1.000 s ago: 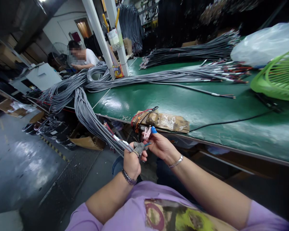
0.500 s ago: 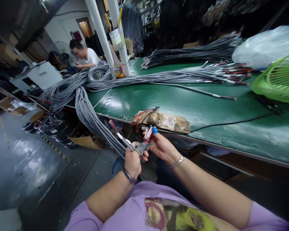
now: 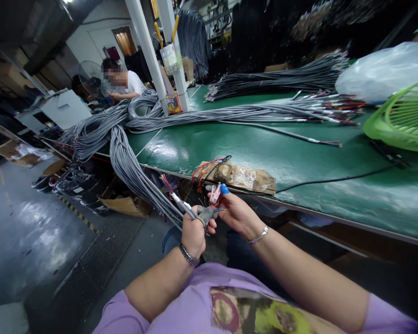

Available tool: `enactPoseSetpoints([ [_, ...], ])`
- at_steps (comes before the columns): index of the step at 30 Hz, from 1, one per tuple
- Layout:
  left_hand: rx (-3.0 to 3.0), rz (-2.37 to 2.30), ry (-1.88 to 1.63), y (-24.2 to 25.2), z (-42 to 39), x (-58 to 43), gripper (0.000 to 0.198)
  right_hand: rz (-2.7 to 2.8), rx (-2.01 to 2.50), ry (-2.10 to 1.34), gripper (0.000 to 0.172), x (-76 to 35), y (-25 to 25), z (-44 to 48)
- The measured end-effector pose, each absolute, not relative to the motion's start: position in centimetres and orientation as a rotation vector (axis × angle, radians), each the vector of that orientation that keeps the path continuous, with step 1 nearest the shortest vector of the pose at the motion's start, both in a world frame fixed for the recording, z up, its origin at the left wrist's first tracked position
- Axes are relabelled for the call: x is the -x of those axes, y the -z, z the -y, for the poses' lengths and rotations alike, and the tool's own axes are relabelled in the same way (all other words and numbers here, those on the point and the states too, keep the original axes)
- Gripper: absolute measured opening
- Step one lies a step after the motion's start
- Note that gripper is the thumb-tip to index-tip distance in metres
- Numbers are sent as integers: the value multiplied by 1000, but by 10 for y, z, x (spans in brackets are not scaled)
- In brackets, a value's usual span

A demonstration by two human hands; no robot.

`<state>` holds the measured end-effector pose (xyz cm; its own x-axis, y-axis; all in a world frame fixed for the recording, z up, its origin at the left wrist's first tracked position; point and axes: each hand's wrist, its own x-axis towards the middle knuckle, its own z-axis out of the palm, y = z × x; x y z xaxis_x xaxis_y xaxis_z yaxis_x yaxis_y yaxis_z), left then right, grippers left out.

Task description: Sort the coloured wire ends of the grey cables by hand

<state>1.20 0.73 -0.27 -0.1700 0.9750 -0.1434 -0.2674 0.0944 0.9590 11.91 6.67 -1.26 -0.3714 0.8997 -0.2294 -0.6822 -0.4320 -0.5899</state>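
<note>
My left hand (image 3: 194,232) is closed round the end of a grey cable (image 3: 149,195) that hangs from the bench; a grey cot covers its thumb. Thin coloured wires fan out of the cable end between my hands. My right hand (image 3: 234,211), blue cot on one fingertip, pinches a small pink clip (image 3: 215,193) right at those wires. Both hands sit just below the bench's front edge.
A thick bundle of grey cables (image 3: 125,125) drapes over the green bench (image 3: 251,148) and down its side. A taped brown pad with red and black leads (image 3: 237,175) lies at the edge. A green basket (image 3: 402,116) and plastic bag are at right. Another person (image 3: 121,83) sits far left.
My hands stay in place, with small finger movements on the wire ends. The view has shifted slightly.
</note>
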Motion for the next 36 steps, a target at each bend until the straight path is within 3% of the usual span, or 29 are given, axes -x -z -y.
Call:
enactPoseSetpoints([
  [6,-844,-1217,-1355,3,-11,-14,33,643,616,-1928,36,-119,17,-66],
  [16,-811,-1206,-1384,5,-1,-12,30,420,572,-2038,35,-126,18,-62],
  [21,-879,-1241,-1393,16,8,-6,31,638,627,-2137,41,-134,19,-45],
  [26,-1039,-1296,-1317,26,16,0,32,1036,806,-1920,29,-137,14,-26],
  [31,-1156,-1203,-1012,23,15,6,30,1285,844,-1775,26,-140,9,-27],
  [36,-1087,-1148,-984,17,12,8,29,1242,846,-1768,24,-139,8,-30],
])
